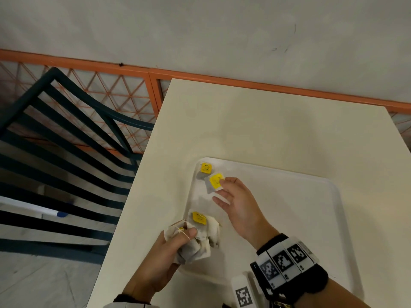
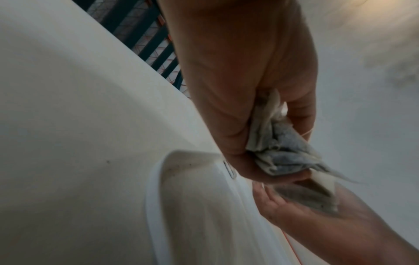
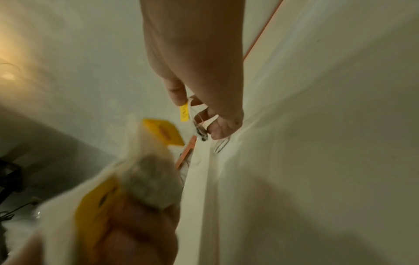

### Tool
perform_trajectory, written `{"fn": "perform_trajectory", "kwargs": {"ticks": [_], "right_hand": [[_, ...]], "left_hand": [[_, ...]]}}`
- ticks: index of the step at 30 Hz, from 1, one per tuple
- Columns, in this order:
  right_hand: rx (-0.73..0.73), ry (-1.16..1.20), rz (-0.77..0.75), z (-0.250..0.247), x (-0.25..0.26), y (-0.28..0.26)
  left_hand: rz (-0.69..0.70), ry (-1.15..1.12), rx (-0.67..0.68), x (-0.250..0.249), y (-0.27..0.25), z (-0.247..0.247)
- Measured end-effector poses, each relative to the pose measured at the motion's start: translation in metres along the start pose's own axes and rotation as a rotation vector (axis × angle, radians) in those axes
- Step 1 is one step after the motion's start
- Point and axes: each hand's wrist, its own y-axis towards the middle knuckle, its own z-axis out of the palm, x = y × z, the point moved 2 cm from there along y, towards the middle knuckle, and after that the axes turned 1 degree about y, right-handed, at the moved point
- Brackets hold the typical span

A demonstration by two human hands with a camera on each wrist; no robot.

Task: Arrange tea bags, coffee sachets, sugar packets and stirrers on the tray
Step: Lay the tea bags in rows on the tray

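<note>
At the tray's (image 1: 333, 196) left edge, right hand (image 1: 238, 203) pinches one tea bag (image 1: 214, 182); left hand (image 1: 164, 258) grips the bunch (image 1: 200, 243). Lay it flat beside the first bag (image 1: 205, 168), tag up.

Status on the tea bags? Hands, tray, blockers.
Left hand grips a bunch of tea bags. Right hand pinches one bag over the tray; another bag lies in its far-left corner. Nothing in the way.

Right wrist: black strap (image 1: 311, 283) carrying 3 white tiles printed with black square codes. Left wrist: dark cuff (image 1: 129, 299), white edge below. Both hands bare.
</note>
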Motion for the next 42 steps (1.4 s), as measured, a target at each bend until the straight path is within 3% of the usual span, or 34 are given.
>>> {"fn": "perform_trajectory", "kwargs": {"ticks": [3, 5, 10, 13, 15, 17, 21, 26, 34, 42], "right_hand": [[-0.093, -0.029, -0.085, -0.010, 0.011, 0.010], [-0.164, -0.186, -0.172, -0.017, 0.015, 0.020], [-0.248, -0.903, -0.385, -0.033, 0.015, 0.041], [-0.224, -1.267, -0.684, -0.037, 0.012, 0.032], [-0.155, -1.425, -0.804, -0.038, 0.005, 0.022], [-0.057, -1.520, -0.780, -0.037, -0.005, 0.014], [0.090, -1.547, -0.661, -0.035, -0.012, 0.017], [0.133, -1.567, -0.648, -0.029, -0.003, 0.026], [0.235, -1.607, -0.523, -0.024, 0.006, 0.032], [0.292, -1.587, -0.555, -0.021, 0.015, 0.036]], "left_hand": [[0.024, -0.053, -0.028, 0.000, -0.002, -0.012], [0.057, -0.044, -0.043, -0.002, -0.005, -0.019], [-0.010, -0.048, -0.187, -0.003, -0.007, -0.030], [0.024, -0.018, -0.129, -0.009, -0.007, -0.023], [0.011, -0.038, -0.165, -0.003, -0.007, -0.026], [-0.061, -0.089, -0.228, 0.004, -0.006, -0.030], [-0.107, -0.059, -0.216, 0.009, -0.006, -0.029], [0.024, -0.020, -0.082, 0.012, -0.001, -0.032], [0.079, -0.038, -0.032, 0.007, -0.001, -0.026], [0.071, -0.022, -0.053, 0.005, -0.001, -0.024]]}}
